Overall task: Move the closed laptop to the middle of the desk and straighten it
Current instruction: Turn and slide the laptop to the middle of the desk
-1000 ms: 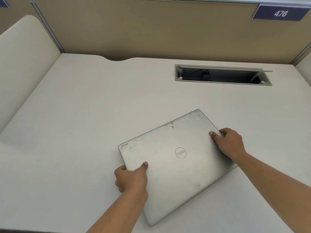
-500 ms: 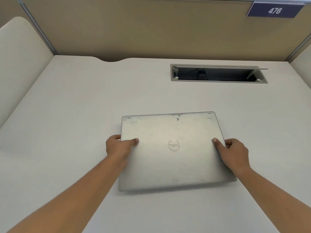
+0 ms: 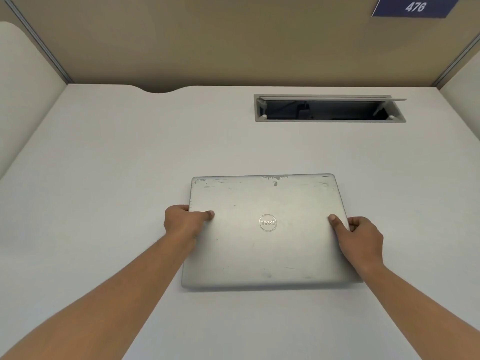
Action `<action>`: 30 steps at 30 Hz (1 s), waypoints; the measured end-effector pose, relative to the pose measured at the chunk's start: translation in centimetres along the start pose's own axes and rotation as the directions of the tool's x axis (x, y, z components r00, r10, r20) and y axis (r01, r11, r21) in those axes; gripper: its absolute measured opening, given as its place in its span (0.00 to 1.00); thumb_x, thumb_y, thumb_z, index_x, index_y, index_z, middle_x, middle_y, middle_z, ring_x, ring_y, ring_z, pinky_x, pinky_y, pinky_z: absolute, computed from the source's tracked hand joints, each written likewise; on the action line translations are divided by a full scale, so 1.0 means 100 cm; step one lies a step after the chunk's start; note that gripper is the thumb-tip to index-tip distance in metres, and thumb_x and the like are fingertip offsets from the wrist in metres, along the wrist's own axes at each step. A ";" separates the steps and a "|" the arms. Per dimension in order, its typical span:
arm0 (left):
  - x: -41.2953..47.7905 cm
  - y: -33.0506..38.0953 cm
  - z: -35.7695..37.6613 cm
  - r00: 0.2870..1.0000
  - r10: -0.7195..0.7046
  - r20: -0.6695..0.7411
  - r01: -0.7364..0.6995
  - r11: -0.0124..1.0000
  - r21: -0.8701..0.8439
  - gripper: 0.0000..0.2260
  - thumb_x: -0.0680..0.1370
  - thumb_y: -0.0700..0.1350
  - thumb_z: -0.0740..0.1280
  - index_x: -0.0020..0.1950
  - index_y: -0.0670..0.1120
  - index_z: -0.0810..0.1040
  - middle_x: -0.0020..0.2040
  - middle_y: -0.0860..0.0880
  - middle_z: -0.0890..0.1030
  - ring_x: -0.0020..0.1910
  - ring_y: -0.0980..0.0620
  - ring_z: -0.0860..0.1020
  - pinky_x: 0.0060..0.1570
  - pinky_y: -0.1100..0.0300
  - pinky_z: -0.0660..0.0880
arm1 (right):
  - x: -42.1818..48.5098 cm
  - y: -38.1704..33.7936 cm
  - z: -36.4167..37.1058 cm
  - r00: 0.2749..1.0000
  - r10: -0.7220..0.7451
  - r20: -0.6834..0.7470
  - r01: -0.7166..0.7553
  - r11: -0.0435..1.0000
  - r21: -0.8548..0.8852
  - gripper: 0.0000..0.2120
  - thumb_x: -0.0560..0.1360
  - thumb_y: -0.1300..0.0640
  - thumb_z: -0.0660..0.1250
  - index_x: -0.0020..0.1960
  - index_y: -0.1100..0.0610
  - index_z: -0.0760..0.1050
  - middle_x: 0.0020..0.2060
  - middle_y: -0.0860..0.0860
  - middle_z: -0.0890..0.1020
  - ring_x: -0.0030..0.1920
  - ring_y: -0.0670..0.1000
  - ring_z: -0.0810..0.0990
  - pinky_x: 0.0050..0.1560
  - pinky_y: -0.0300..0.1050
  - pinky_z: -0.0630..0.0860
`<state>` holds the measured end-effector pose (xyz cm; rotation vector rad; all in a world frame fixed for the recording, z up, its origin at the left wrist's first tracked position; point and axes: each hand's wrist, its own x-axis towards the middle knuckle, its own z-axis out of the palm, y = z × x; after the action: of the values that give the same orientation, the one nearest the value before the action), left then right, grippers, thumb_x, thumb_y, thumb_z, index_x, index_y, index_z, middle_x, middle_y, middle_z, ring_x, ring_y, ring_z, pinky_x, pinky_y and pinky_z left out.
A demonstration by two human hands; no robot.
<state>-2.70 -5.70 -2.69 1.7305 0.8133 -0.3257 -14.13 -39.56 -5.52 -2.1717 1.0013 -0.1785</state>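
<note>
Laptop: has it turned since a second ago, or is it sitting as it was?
Yes. The laptop was skewed, with its far right corner nearer the cable slot. It has turned counterclockwise, so its far edge now runs parallel to the slot.

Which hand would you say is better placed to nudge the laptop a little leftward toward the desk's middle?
Probably the right hand: it grips the laptop's right edge, ready to push.

View: single head-worn wide-angle camera | Position: above the near edge of the desk [image 3: 104, 178], close over it | Facing: forward and downward, toward the back partition [image 3: 207, 42] | Framing: both forearms enter from the bottom corners; straight edges bow near the borders | Shared views: only this one
</note>
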 end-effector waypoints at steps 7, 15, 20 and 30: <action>-0.001 -0.010 0.007 0.993 0.104 -0.059 -0.097 0.990 0.102 0.14 0.60 0.45 0.81 0.37 0.50 0.77 0.39 0.53 0.81 0.40 0.48 0.80 0.42 0.55 0.78 | -0.001 0.001 0.006 0.999 -0.020 -0.035 0.019 0.999 -0.045 0.22 0.71 0.37 0.69 0.49 0.57 0.75 0.39 0.49 0.79 0.43 0.55 0.77 0.43 0.48 0.71; -0.016 -0.031 0.013 0.894 0.445 -0.053 -0.346 0.760 0.550 0.30 0.71 0.60 0.70 0.66 0.42 0.74 0.59 0.42 0.77 0.58 0.40 0.74 0.58 0.47 0.74 | -0.007 -0.002 0.011 0.988 -0.136 -0.068 0.117 0.967 -0.225 0.22 0.75 0.39 0.62 0.52 0.59 0.71 0.44 0.52 0.74 0.43 0.54 0.71 0.43 0.48 0.68; -0.023 -0.048 0.015 0.781 0.624 -0.042 -0.381 0.527 0.759 0.31 0.77 0.60 0.61 0.68 0.37 0.69 0.57 0.39 0.74 0.54 0.39 0.73 0.52 0.47 0.71 | -0.012 -0.006 0.015 0.983 -0.172 -0.067 0.146 0.946 -0.290 0.21 0.76 0.41 0.61 0.51 0.60 0.70 0.46 0.56 0.75 0.45 0.60 0.75 0.41 0.50 0.70; -0.023 -0.048 0.015 0.807 0.588 -0.055 -0.351 0.552 0.756 0.32 0.76 0.62 0.60 0.68 0.37 0.69 0.57 0.40 0.74 0.54 0.40 0.72 0.53 0.48 0.71 | -0.016 -0.010 0.015 0.981 -0.183 -0.061 0.149 0.921 -0.359 0.23 0.78 0.43 0.59 0.59 0.62 0.71 0.53 0.61 0.76 0.51 0.63 0.76 0.47 0.54 0.74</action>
<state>-7.29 -7.35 -5.37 2.7344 0.3754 0.0307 -13.97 -37.17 -5.71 -2.6020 0.9569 -0.1929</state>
